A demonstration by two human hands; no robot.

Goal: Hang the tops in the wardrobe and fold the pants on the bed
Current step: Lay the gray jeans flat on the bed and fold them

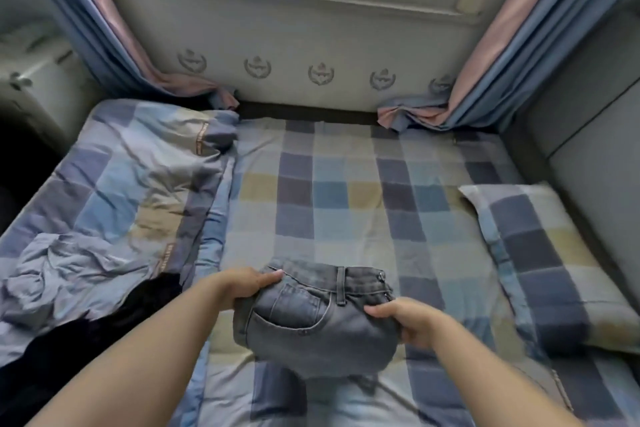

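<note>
Checked bed [346,184], both hands [249,284] gripping jeans [311,322]

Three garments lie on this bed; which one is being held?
The grey jeans, gripped by the left hand and right hand. The crumpled blue garment and black garment lie untouched.

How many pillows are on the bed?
1. The pillow lies on the right side of the bed, by the headboard. The quilt on the left might hide another.
</note>
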